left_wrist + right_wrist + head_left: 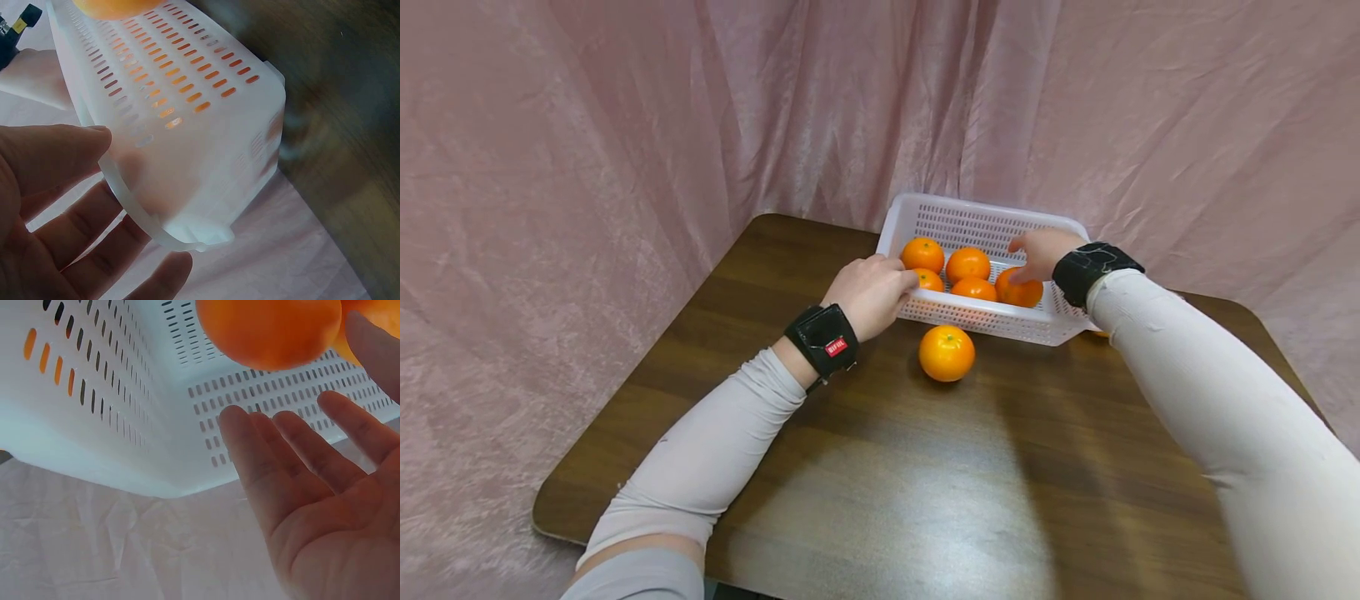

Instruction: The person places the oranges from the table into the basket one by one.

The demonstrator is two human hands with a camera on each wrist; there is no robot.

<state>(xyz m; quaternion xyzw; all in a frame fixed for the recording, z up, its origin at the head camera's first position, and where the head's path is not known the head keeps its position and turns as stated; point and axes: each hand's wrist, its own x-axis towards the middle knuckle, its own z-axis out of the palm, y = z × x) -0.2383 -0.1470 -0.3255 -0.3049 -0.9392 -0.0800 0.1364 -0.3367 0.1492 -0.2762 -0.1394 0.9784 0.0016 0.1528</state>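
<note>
A white perforated plastic basket [1011, 321] sits toward the back of the table with several oranges [967, 264] in it. My left hand [872, 292] holds the basket's rim at its front left corner, thumb [69, 153] on one side and fingers on the other. Over the basket's right end is my right hand [1047, 252], its fingers [312, 447] spread and extended beside the rightmost orange [1021, 292]. In the right wrist view an orange [269, 331] lies just beyond those fingertips, with a gap between. One more orange [947, 353] rests on the table in front of the basket.
Part of another orange [1101, 333] shows on the table at the basket's right, mostly hidden by the right arm. The brown wooden table [880, 500] has rounded corners. A pink curtain [850, 108] hangs close behind the basket and around the table.
</note>
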